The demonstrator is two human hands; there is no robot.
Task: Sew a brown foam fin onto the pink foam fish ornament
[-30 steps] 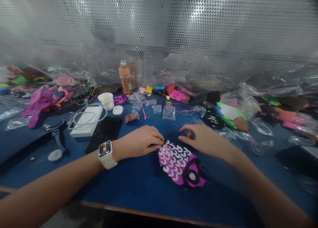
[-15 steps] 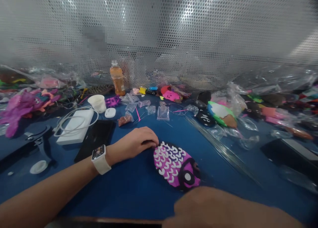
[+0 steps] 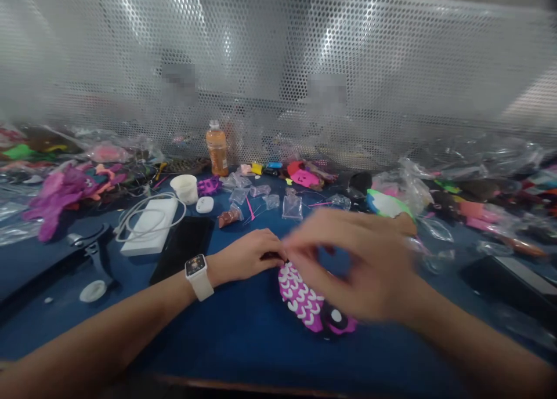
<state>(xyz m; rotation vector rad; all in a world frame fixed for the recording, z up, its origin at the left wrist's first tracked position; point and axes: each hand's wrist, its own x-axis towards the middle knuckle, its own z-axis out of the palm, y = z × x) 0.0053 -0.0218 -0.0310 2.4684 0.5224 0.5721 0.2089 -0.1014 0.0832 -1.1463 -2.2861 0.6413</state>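
Note:
On the blue table lies an oval purple clay fish (image 3: 302, 297) with rows of white curved scales, a black patch and a white eye. My left hand (image 3: 256, 254), with a white-strapped watch (image 3: 199, 274) on its wrist, has its fingers closed at the fish's upper left edge. My right hand (image 3: 365, 263) is smeared by motion above the fish and hides its right upper part. Thumb and forefinger come together in a pinch close to my left fingertips; whatever is between them is too small or blurred to make out.
A white box with a cable (image 3: 150, 225), a black phone-like slab (image 3: 185, 245) and a white cup (image 3: 185, 188) lie to the left. Behind are an orange drink bottle (image 3: 217, 149) and small clear bags (image 3: 292, 206). A perforated metal panel (image 3: 270, 68) closes off the back.
My right hand has moved up from the lower edge, over the fish to its upper left end. My left hand stays at the fish's edge. The view has shifted slightly.

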